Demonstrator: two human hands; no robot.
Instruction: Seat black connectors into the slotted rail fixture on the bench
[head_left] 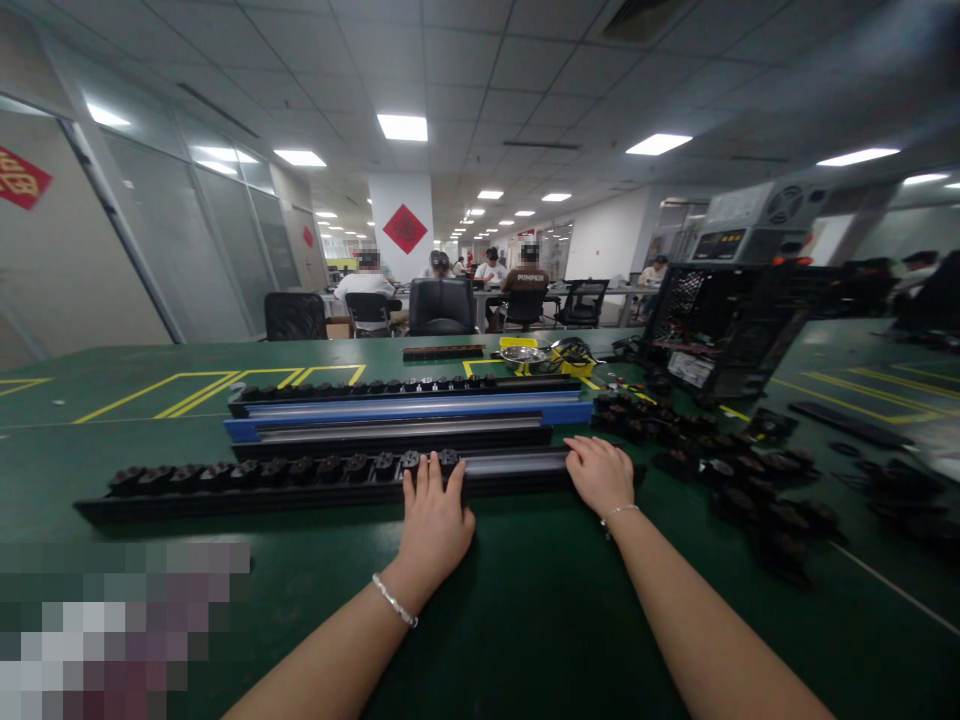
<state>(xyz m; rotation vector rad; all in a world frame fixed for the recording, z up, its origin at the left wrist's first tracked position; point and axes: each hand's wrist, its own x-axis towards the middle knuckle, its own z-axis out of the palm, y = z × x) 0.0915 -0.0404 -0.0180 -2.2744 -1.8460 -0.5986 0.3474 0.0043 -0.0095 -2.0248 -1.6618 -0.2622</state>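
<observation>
Head camera view: saw a long black rail (pixel 517 465) lying across the green table (pixel 525 610), just before both hands, with a close row of round black parts (pixel 301 469) on it, from near the left end to past the middle. Had the left hand (pixel 437 515) placed palm down over the last parts at the right of this row, fingers spread and relaxed, touching without grasping. Had the right hand (pixel 602 478) bent over the rail near its right end, fingertips toward the far edge. Could not judge the grip there, nor see under the fingers. Noticed behind the rail, nearly parallel, a blue-edged rail (pixel 574 412) and, farther back, another row of black parts (pixel 390 385). Saw also loose black parts (pixel 780 465) piled to the right, near a dark computer case (pixel 720 330), and a metal bowl (pixel 523 355) toward the far edge of the table.
</observation>
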